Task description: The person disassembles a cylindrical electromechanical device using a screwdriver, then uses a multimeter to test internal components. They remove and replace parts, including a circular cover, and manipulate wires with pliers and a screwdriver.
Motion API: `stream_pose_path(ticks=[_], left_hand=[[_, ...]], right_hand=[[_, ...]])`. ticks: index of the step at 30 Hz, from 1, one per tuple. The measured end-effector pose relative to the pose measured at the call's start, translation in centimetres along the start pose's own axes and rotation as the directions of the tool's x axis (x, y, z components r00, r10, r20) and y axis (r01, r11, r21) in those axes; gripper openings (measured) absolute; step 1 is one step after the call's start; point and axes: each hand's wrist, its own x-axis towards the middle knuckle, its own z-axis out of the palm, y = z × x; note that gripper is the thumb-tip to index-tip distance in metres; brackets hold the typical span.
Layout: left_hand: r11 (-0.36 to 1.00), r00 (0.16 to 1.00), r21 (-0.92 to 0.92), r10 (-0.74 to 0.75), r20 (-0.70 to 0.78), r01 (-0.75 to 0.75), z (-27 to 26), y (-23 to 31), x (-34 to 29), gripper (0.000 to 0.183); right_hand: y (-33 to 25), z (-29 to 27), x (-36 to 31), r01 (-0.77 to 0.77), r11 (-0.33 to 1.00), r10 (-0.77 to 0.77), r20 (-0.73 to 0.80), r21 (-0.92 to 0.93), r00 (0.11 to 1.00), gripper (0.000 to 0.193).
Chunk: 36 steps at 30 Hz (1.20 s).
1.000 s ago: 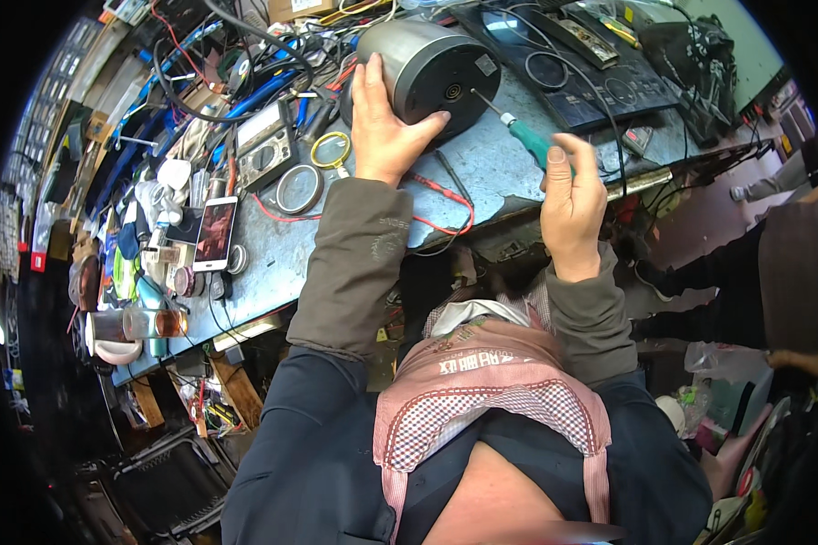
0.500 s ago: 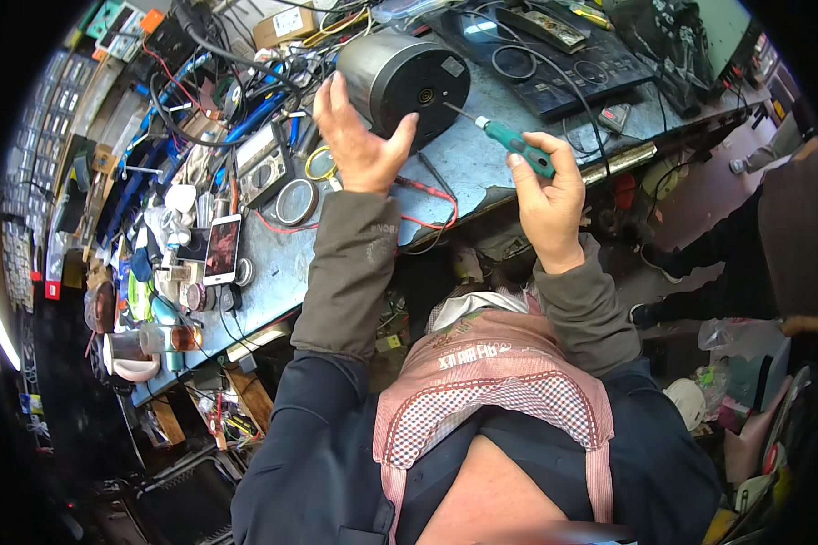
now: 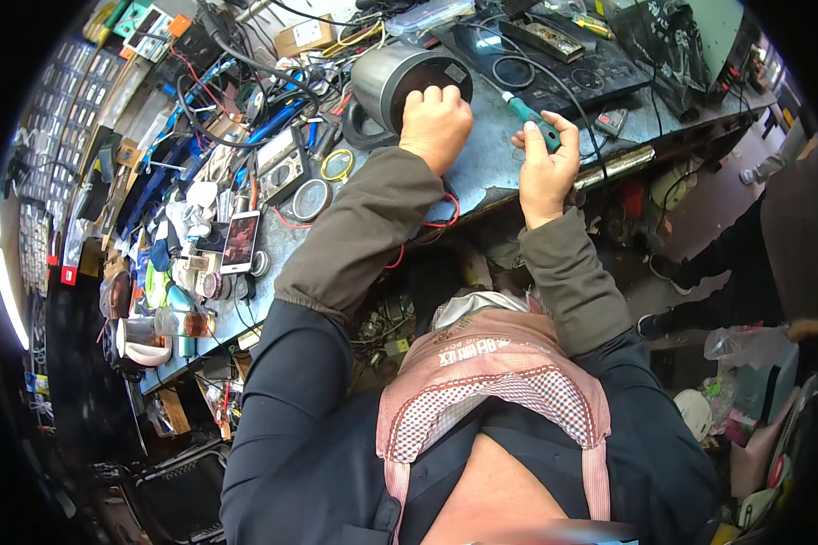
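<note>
An electric kettle (image 3: pixel 380 84), silver with a black base, lies on its side on the bench, its base turned toward me. Its black handle (image 3: pixel 362 129) rests low on the left. My left hand (image 3: pixel 436 129) is closed against the middle of the base, knuckles up. Whatever its fingertips grip is hidden. Right of the kettle, my right hand (image 3: pixel 548 168) is closed round a green-handled screwdriver (image 3: pixel 529 118). The screwdriver points up and left, apart from the kettle.
A multimeter (image 3: pixel 282 168), a round clear-topped tin (image 3: pixel 311 200), a yellow ring (image 3: pixel 337 165) and a phone (image 3: pixel 240 242) lie on the left. A black flat panel (image 3: pixel 573 77) with cables sits at the back right. Another person's legs (image 3: pixel 718 254) show at right.
My left hand has gone from spread beside the kettle to closed against its base. The kettle has turned, bringing its handle into view. My right hand has drawn the screwdriver away from the base.
</note>
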Motion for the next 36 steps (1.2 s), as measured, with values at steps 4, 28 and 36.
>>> stream_pose_path(ticks=[4, 28, 36], left_hand=[[0.999, 0.997, 0.039, 0.015, -0.071, -0.013, 1.1, -0.3, 0.4, 0.007], [0.988, 0.988, 0.072, 0.143, -0.065, -0.138, 1.8, -0.8, 1.1, 0.014], [0.989, 0.997, 0.14, 0.06, -0.037, -0.055, 1.3, -0.6, 1.3, 0.008]], right_hand=[[1.5, 0.0, 0.0, -0.034, 0.999, 0.035, -0.011, 0.037, 0.999, 0.025], [1.9, -2.1, 1.1, -0.168, 0.982, 0.16, 0.092, 0.083, 0.983, 0.027], [1.8, -2.1, 1.3, -0.176, 0.979, 0.162, 0.138, 0.099, 0.977, 0.027]])
